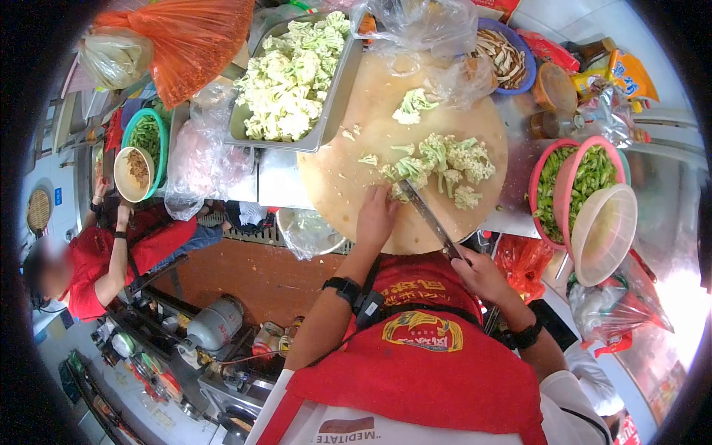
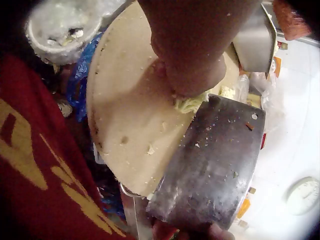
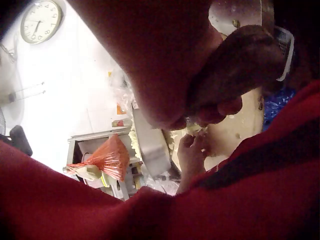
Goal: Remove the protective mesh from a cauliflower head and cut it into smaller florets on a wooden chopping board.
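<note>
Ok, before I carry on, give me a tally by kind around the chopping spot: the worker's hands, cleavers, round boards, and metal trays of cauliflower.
Hands: 2, left hand and right hand
Cleaver: 1
Round board: 1
Metal tray: 1
Total: 5

Holding with bent-fingered bare left hand (image 1: 377, 216) at head-view centre; gripping with bare right hand (image 1: 483, 279), lower right of centre.

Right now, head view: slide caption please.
Right hand grips a cleaver; left hand holds cauliflower on a round cutting board near a metal tray of florets.
</note>
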`<state>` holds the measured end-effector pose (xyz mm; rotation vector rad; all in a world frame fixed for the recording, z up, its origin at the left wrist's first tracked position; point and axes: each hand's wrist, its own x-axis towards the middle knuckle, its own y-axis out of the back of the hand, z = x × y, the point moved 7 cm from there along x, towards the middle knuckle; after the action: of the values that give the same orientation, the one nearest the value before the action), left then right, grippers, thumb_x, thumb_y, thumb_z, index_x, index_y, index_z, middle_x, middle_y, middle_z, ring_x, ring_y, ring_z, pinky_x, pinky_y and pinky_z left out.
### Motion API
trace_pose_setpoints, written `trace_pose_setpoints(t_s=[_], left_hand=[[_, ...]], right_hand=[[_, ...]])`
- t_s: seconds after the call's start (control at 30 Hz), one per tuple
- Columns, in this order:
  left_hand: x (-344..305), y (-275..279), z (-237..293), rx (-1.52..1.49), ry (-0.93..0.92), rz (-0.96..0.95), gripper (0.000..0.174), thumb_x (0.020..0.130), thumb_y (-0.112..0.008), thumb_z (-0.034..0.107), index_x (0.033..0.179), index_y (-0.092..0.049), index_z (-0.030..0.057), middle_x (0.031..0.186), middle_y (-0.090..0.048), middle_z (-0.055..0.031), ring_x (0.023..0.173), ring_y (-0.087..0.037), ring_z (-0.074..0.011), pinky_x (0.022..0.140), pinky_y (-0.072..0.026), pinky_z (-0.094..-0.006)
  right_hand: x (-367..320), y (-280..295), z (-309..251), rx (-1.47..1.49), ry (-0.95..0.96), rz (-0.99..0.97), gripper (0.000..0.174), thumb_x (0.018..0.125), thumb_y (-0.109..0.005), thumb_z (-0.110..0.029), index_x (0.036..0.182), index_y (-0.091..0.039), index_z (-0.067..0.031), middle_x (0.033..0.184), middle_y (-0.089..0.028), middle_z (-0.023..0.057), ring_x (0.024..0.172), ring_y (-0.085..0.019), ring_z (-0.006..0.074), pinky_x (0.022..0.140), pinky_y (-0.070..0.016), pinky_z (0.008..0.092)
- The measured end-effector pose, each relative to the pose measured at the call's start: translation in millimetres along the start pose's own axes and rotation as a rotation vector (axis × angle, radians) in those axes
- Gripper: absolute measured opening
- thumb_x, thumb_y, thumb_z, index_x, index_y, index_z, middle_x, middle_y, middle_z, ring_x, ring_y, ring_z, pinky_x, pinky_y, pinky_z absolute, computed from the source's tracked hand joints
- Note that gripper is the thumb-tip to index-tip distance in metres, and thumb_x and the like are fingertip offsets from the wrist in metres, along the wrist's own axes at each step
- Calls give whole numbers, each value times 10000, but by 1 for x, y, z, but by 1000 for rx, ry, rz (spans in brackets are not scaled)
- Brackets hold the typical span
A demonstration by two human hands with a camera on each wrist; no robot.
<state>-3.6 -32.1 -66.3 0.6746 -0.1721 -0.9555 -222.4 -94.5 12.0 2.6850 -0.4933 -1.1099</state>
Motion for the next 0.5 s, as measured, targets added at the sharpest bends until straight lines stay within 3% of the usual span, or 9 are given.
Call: trace_pose_setpoints(t_s=[0.23, 0.43, 0.5], left_hand=[[-2, 2, -4, -14, 32, -10, 270, 804, -650, 75, 1052, -550, 37, 959, -581, -175, 842, -591, -388, 721, -485, -439], [-3, -1, -12, -78, 20, 72, 251, 784, -664, 67, 1007, -557, 27, 963, -583, -173, 839, -594, -384, 717, -485, -429], [-4, -2, -13, -43, 8, 81, 256, 778, -664, 63, 1007, -556, 26, 961, -582, -174, 836, -593, -384, 716, -484, -431]], right_hand=[[7, -2, 4, 27, 64, 7, 436, 913, -497, -227, 1311, -484, -48, 840, -599, 259, 751, -635, 367, 712, -485, 407], [18, -6, 8, 23, -124, -88, 451, 915, -460, -258, 1312, -480, -43, 817, -594, 271, 750, -632, 358, 720, -480, 414], [21, -6, 1, 13, -97, -95, 449, 914, -457, -253, 1313, -483, -47, 824, -598, 280, 754, -633, 363, 724, -482, 415]])
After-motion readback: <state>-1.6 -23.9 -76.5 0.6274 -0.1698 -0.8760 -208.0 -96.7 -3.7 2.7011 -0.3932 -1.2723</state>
